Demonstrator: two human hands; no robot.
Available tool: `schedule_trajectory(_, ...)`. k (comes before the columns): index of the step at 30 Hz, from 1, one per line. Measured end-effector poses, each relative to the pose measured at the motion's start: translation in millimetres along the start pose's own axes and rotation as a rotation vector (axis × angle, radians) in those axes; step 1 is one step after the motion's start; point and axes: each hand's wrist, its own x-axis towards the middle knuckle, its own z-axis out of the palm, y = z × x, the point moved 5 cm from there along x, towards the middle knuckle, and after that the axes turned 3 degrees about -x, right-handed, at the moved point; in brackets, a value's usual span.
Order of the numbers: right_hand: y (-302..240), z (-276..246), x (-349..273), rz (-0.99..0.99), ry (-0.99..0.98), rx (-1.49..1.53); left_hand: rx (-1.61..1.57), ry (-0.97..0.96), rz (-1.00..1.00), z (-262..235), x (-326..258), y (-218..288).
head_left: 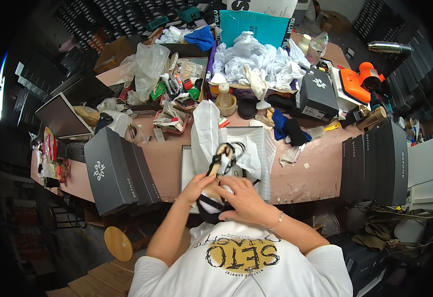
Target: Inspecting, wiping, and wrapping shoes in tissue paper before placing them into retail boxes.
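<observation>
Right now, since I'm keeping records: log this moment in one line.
left hand: gripping strappy sandal; right hand: against sandal, thumb spread; nearby: white paper, open box

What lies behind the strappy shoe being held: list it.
Behind the shoe: white paper and an open box. The left hand and right hand block part; anything under the paper is covered.

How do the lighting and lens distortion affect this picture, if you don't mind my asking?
In the head view, the fisheye lens curves the pink table and the corners fall to black; in the same head view, the light strip at far left glares white, while the area beneath the table is dim, yet the sandal's dark straps are distinguishable.
</observation>
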Motion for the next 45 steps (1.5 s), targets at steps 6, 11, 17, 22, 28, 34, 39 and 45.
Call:
schedule_trajectory(6, 49.2, -9.4, -40.8, -0.048, -0.346, -0.186, 0.437, -0.471, -0.367, 50.2, 15.6, 4.7)
schedule_trajectory(11, 78.4, -31.9, -122.1, 0.395, 0.159, 0.318, 0.848, 0.361, 0.536, -18.6, 97.5, 144.6)
schedule_trajectory(17, 87.2, 0.5, -136.5, 0.691, 0.444, 1.316, 1.561, 0.452, 0.262, -33.7, 238.2, 197.1)
schedule_trajectory(22, 96.3, -4.8, -132.0, 0.478, 0.56, 1.869, 1.24, 0.133, 0.046, -64.1, 246.4, 151.4)
schedule_trajectory(28, 123.4, -25.9, -141.9, 0.239, 0.547, 2.299, 0.899, 0.266, 0.224, -3.1, 24.8, 182.5)
schedule_trajectory(34, 132.0, -14.2, -140.2, 0.068, 0.21, 2.357, 1.536, 0.669, 0.526, 53.5, -69.3, 205.8)
schedule_trajectory(39, 103.3, -15.0, -139.0, 0.008, 0.218, 2.391, 1.618, 0.548, 0.581, 72.0, -66.8, 152.1)
schedule_trajectory(45, 59.0, 18.9, -138.9, -0.024, 0.147, 2.355, 1.205, 0.169, 0.704, 82.5, -52.3, 44.9)
